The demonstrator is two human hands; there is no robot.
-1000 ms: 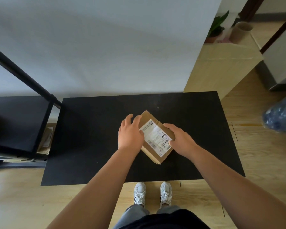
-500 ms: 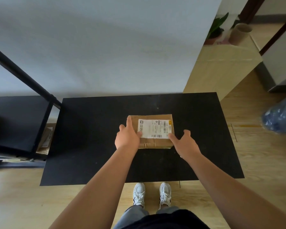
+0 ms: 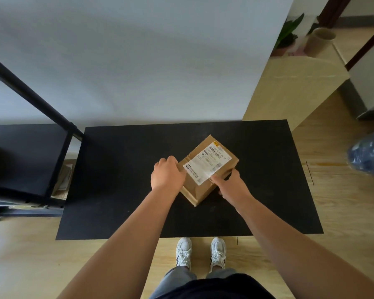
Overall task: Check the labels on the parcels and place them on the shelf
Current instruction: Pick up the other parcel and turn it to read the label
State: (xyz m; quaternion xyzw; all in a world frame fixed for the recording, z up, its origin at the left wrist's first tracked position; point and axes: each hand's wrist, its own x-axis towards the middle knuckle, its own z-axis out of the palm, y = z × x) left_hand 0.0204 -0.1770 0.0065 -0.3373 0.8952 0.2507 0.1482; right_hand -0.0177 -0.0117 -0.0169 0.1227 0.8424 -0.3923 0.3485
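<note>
A brown cardboard parcel (image 3: 203,188) with a white shipping label (image 3: 207,164) on its top face sits at the middle of the black table (image 3: 117,190), turned at an angle. My left hand (image 3: 166,175) grips its left edge. My right hand (image 3: 231,186) holds its near right side, with a finger on the label's corner. The black metal shelf (image 3: 26,156) stands to the left of the table, its board dark and bare where visible.
A white wall runs behind the table. On the floor to the right stand a large cardboard box (image 3: 294,87), a blue plastic bag (image 3: 369,154) and a potted plant (image 3: 287,35). Flat packages (image 3: 63,180) lie under the shelf. My feet are at the table's near edge.
Both hands have turned the parcel on the table: it was angled, then square to me, and is now rotated so its label runs diagonally away to the right.
</note>
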